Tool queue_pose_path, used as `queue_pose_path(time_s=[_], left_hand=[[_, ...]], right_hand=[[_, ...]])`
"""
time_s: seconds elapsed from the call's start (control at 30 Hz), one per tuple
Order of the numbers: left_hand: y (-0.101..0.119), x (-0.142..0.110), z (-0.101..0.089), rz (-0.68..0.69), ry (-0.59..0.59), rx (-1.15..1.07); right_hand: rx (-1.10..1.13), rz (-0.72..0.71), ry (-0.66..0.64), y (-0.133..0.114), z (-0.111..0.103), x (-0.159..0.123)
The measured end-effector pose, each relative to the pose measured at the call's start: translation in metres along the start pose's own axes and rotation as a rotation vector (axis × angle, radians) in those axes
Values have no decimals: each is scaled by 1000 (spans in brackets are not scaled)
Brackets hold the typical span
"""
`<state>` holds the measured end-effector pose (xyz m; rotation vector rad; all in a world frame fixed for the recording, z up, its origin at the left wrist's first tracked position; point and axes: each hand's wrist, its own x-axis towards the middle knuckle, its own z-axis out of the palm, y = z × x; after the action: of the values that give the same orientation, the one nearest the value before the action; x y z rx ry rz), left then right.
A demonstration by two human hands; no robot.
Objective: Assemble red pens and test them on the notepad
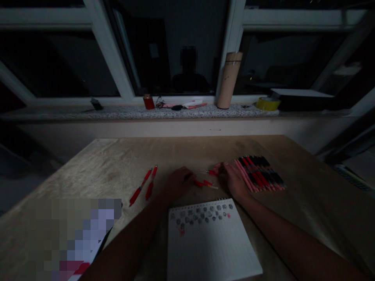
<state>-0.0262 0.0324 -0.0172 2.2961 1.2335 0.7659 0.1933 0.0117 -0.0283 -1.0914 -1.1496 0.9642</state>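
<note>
My right hand (233,179) is closed on part of a red pen (211,172), whose thin clear end points left. My left hand (181,180) rests low over the table with its fingers curled; whatever they may hold is too dark to make out. Right by its fingertips is a short red pen piece (199,183). Between the hands lie another red piece (208,182) and a thin pale refill (213,187). Below both hands sits a spiral notepad (208,242) with rows of dark scribbles and a few red ones.
Two red pens (141,187) lie to the left. A row of pink, red and black pens (260,173) is lined up at right. On the windowsill stand a cardboard tube (230,80), yellow tape (267,104) and a small red jar (149,102). The lower left is pixelated.
</note>
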Motion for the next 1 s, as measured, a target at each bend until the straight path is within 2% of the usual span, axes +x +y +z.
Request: queue_pose_path(time_s=[0.2, 0.33, 0.43, 0.6, 1.0], left_hand=[[-8, 5, -1, -198, 262, -636], [-8, 11, -2, -304, 328, -1120], [-7, 12, -7, -389, 341, -1351], [-9, 11, -12, -439, 358, -1413], [-5, 10, -9, -415, 337, -1329]], right_hand=[[187, 53, 46, 14, -2, 10], [253, 61, 59, 11, -4, 14], [340, 100, 107, 5, -5, 15], [455, 150, 161, 2, -5, 16], [380, 122, 133, 3, -4, 15]])
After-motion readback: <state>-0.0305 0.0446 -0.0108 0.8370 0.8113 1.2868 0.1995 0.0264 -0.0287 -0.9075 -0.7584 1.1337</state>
